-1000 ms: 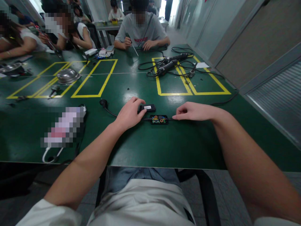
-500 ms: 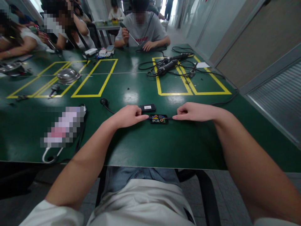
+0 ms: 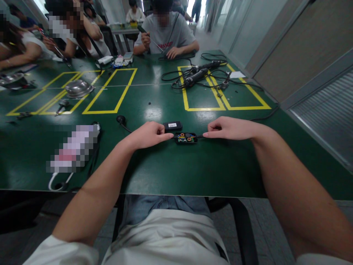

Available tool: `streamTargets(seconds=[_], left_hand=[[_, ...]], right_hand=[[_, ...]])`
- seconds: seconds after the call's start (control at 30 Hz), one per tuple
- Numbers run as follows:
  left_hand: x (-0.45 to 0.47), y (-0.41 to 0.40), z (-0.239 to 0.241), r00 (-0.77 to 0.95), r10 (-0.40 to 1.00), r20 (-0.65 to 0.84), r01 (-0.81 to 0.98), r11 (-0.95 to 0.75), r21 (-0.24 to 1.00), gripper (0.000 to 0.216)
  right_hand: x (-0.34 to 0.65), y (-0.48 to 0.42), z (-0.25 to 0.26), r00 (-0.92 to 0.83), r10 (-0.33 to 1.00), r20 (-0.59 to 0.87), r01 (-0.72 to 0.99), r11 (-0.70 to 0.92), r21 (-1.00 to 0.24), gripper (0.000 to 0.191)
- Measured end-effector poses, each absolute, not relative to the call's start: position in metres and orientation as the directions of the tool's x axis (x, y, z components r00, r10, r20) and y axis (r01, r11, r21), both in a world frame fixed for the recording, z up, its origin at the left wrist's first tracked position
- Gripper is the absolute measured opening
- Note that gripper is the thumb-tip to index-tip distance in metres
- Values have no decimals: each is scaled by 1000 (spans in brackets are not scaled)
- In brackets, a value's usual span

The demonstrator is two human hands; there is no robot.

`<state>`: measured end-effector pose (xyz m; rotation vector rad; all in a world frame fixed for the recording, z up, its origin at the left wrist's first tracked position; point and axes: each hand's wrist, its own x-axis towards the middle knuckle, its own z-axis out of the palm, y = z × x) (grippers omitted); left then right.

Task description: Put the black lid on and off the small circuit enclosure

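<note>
Between my hands, an opened black plastic case lies on the green table, with a circuit board, copper-coloured coils and coloured wires showing inside. My left hand is closed, thumb and fingers pinching the black cable at the case's left end. On the other side, my right hand pinches the black cable that leaves the right end. Just behind the case rests a ribbed black cover with a white label. A round black plug on a cable lies left of my left hand.
A pixelated phone-like object with a strap lies at left. Farther back are a metal bowl-shaped part, yellow tape rectangles and black corded tools. Across the table a person holds a screwdriver-like tool; others sit at left.
My hands keep their pinch on the cables at both ends of the case. The right hand has risen very slightly; the whole view has shifted a little.
</note>
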<state>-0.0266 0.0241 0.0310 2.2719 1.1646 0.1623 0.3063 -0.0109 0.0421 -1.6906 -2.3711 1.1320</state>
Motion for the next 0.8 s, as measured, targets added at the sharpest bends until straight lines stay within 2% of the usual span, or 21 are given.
streamTargets(seconds=[0.2, 0.43, 0.8], left_hand=[[-25, 20, 32, 601, 786, -146, 742, -480, 467, 49], [-25, 20, 35, 608, 786, -111, 713, -480, 510, 49], [-23, 26, 26, 592, 795, -133, 722, -450, 526, 46]], right_hand=[[303, -11, 41, -414, 821, -394, 819, 148, -554, 73], [306, -10, 42, -413, 825, -385, 819, 151, -554, 75], [306, -8, 36, -386, 803, -455, 839, 100, -536, 77]])
